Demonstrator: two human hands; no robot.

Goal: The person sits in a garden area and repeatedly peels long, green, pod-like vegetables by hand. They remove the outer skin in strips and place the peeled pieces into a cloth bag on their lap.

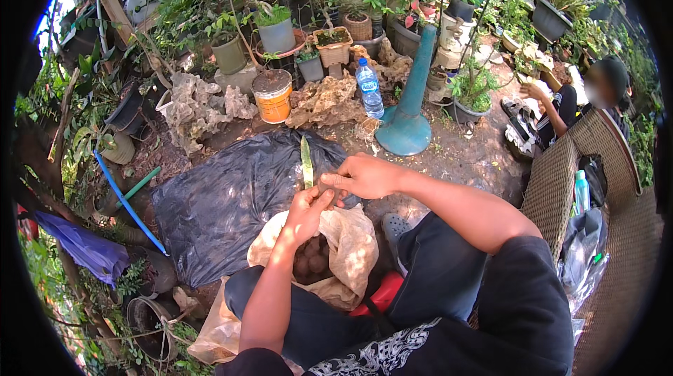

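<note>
Above an open sack, my left hand and my right hand meet around a small brown lump, which looks like soil. Fingers cover most of it. A green leaf with pale yellow edges, like a snake plant's, stands up just beyond my left fingertips. Whether it joins the lump cannot be told. Between my knees the beige sack gapes, with several round brown balls inside. Under and beyond it lies a black plastic sheet.
A water bottle and a teal cone-shaped stand rise beyond the sheet. Rough rocks, an orange-and-white bucket and potted plants line the back. At right, a person sits by a wicker seat. A blue pipe leans left.
</note>
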